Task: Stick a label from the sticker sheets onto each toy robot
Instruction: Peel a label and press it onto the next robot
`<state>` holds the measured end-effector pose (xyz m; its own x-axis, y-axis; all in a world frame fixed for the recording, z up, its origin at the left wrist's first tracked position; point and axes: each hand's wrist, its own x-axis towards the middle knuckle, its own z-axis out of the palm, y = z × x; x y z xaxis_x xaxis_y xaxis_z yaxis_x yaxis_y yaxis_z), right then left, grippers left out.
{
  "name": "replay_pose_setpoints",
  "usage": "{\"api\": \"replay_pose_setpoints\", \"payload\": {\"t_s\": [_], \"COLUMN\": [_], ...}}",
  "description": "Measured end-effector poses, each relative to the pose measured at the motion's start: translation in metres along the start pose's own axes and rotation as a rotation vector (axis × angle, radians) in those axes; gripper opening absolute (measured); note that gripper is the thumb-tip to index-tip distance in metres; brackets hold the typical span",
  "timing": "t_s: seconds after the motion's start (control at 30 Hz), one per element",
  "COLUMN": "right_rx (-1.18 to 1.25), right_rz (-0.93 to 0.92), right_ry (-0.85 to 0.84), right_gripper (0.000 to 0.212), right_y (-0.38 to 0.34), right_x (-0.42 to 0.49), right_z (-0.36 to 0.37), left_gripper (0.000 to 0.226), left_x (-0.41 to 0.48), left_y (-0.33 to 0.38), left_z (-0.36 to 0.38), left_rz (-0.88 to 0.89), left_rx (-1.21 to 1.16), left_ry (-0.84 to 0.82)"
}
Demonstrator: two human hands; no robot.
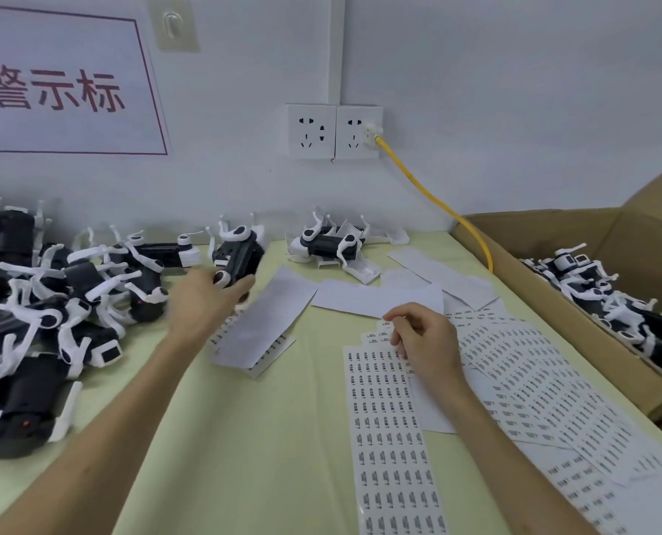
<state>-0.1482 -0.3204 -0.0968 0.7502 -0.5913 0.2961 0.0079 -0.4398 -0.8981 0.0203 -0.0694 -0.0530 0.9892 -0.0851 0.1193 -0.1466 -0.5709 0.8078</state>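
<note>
My left hand [209,299] grips a black-and-white toy robot [238,252], held just above the table beside the pile of toy robots [63,303] on the left. My right hand [422,337] rests with curled fingers on the top of a long sticker sheet [391,426] and its fingertips touch the labels there; whether it pinches one I cannot tell. More sticker sheets [545,380] fan out to the right. Another toy robot [331,245] lies on its back near the wall.
A cardboard box [553,225] at the right holds more toy robots [611,299]. Blank backing papers [379,299] lie in the table's middle. A yellow cable [437,202] runs from the wall socket [360,131] down behind the box. The table is covered in pale green [275,438].
</note>
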Motion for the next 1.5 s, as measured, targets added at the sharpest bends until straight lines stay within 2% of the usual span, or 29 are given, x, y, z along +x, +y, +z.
{"api": "replay_pose_setpoints", "payload": {"t_s": [0.07, 0.13, 0.2, 0.27, 0.37, 0.43, 0.5, 0.63, 0.73, 0.83, 0.93, 1.0, 1.07, 1.17, 1.23, 1.4, 1.5], "right_rx": [-0.072, -0.115, -0.110, -0.060, -0.062, -0.098, -0.104, -0.078, -0.010, 0.058, 0.279, 0.466, 0.581, 0.577, 0.553, 0.511, 0.449], "right_rz": [-0.165, -0.312, -0.393, -0.438, -0.434, -0.438, -0.452, -0.415, -0.358, -0.288, -0.121, -0.060, -0.034, -0.026, -0.038, -0.010, 0.003], "right_ry": [0.142, 0.216, 0.220, 0.133, -0.140, -0.275, -0.298, -0.194, -0.067, -0.015, -0.047, -0.139, -0.256, -0.423, -0.482, -0.476, -0.419], "right_gripper": [0.024, 0.020, 0.016, 0.021, 0.060, 0.079, 0.082, 0.067, 0.059, 0.054, 0.047, 0.044, 0.045, 0.049, 0.051, 0.046, 0.040], "right_y": [0.001, -0.001, -0.005, -0.011, -0.018, -0.020, -0.020, -0.023, -0.026, -0.026, -0.028, -0.029, -0.030, -0.031, -0.031, -0.033, -0.032], "right_x": [-0.004, -0.009, -0.012, -0.016, -0.022, -0.026, -0.027, -0.029, -0.028, -0.027, -0.025, -0.024, -0.024, -0.027, -0.030, -0.033, -0.032], "right_z": [0.001, 0.003, 0.003, 0.003, 0.007, 0.011, 0.013, 0.014, 0.015, 0.013, 0.008, 0.006, 0.004, 0.005, 0.008, 0.012, 0.012], "left_gripper": [0.033, 0.041, 0.050, 0.057, 0.057, 0.054, 0.050, 0.051, 0.066, 0.067, 0.057, 0.052, 0.051, 0.052, 0.049, 0.070, 0.064], "left_x": [-0.020, -0.042, -0.065, -0.087, -0.110, -0.119, -0.125, -0.131, -0.132, -0.132, -0.128, -0.131, -0.137, -0.144, -0.146, -0.144, -0.142], "left_y": [0.015, 0.025, 0.032, 0.036, 0.041, 0.044, 0.046, 0.046, 0.041, 0.036, 0.034, 0.035, 0.038, 0.039, 0.041, 0.041, 0.039], "left_z": [0.006, 0.016, 0.028, 0.043, 0.061, 0.069, 0.074, 0.080, 0.081, 0.081, 0.081, 0.082, 0.086, 0.090, 0.090, 0.087, 0.086], "left_rz": [-0.133, -0.214, -0.242, -0.246, -0.234, -0.198, -0.187, -0.051, -0.007, 0.025, 0.016, -0.025, -0.114, -0.222, -0.293, -0.357, -0.350], "left_rx": [-0.405, -0.611, -0.743, -0.852, -1.031, -1.075, -1.075, -0.915, -0.760, -0.626, -0.646, -0.752, -0.982, -1.309, -1.442, -1.521, -1.496], "left_ry": [-0.150, -0.298, -0.415, -0.500, -0.589, -0.624, -0.643, -0.677, -0.732, -0.720, -0.679, -0.652, -0.615, -0.505, -0.461, -0.453, -0.441]}}
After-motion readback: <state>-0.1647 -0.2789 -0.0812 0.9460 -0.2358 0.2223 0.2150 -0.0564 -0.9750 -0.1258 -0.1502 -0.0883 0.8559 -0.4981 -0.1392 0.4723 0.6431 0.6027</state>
